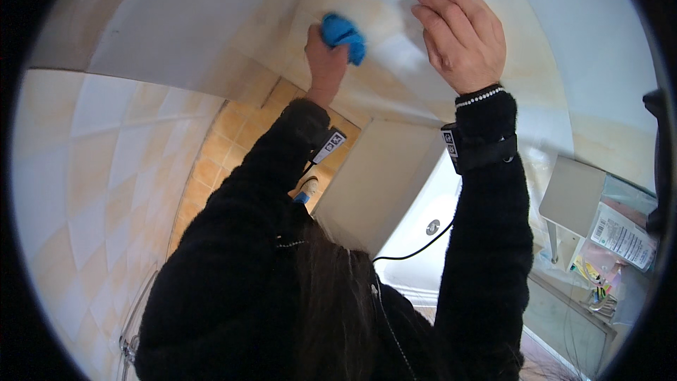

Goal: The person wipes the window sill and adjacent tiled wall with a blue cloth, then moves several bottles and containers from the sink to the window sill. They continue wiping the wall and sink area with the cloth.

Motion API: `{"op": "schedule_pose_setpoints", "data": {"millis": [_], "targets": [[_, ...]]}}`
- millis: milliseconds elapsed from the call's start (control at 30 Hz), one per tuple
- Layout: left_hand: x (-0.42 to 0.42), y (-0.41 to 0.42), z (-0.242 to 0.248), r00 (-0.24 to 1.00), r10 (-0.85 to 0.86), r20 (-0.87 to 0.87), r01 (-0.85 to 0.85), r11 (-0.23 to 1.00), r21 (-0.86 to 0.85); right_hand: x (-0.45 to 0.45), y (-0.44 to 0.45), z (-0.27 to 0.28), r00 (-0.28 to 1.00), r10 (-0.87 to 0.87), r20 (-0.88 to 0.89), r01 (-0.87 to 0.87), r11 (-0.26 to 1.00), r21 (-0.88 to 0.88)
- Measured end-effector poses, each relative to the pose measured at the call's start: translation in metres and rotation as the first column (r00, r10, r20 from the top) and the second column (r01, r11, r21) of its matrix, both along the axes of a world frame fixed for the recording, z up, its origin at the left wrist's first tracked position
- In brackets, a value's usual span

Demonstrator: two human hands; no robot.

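My left hand [326,58] grips a crumpled blue cloth [344,37] near the tiled wall [391,63], a little left of the picture's top middle. The cloth looks slightly blurred; whether it touches the tiles is hard to tell. To the upper right, my right hand [463,37] holds nothing. Its fingers are slightly bent and a little apart, with the fingertips at or close to the same wall and a shadow beside them. Black sleeves cover both arms, and each wrist bears a small strapped device.
Below the wall stands a pale panel or ledge [378,174] beside a white basin or tub with a round drain [433,227]. Plastic packets [624,235] lie by a small grey shelf [574,190] at right. Orange floor tiles [217,156] and a shoe [309,185] show below.
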State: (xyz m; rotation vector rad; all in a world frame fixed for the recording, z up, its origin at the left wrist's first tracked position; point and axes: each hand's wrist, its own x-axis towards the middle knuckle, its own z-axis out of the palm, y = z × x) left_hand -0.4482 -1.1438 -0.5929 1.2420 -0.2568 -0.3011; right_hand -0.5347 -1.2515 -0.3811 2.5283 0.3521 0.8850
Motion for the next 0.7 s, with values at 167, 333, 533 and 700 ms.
{"op": "schedule_pose_setpoints", "data": {"millis": [167,333,533,700], "targets": [[0.017,-0.01,0.073,0.854,0.103,0.509,-0.125,0.992,0.01,0.003,0.004,0.004,0.999,0.043,-0.004,-0.042,0.999,0.021],[0.004,0.004,-0.008,0.841,0.032,0.541,-0.168,0.964,0.204,0.004,0.003,0.004,0.999,0.044,-0.015,-0.044,0.998,0.04],[-0.003,0.004,-0.022,0.994,0.032,0.103,-0.061,0.956,0.288,0.0,0.001,0.001,0.999,0.05,0.011,-0.051,0.998,0.036],[0.033,0.0,0.107,0.889,0.173,0.423,-0.164,0.985,-0.059,0.001,0.006,0.004,0.999,0.042,-0.032,-0.04,0.997,0.071]]}}
